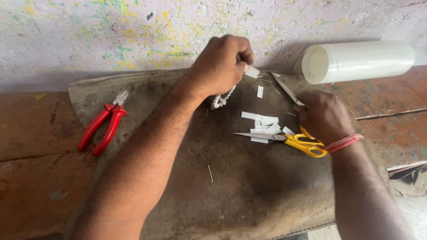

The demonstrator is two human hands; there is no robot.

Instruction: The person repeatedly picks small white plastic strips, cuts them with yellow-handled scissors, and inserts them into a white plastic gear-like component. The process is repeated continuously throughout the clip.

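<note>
The left hand (pixel 221 65), fisted at upper centre, held a white coiled piece (pixel 222 98) and a paper strip (pixel 252 71); the right hand (pixel 324 116) gripped a thin metal blade (pixel 284 87) slanting up-left toward it.

Small craft workshop. Paint-splattered wall (pixel 133 26); worn mat (pixel 249 191) over a rust-red tabletop (pixel 31 133). Red pliers (pixel 103 126), yellow scissors (pixel 289 140), white roll (pixel 360 61), cut paper strips (pixel 263 122).

Red pliers (pixel 103 127), yellow-handled scissors (pixel 284 140)
</note>
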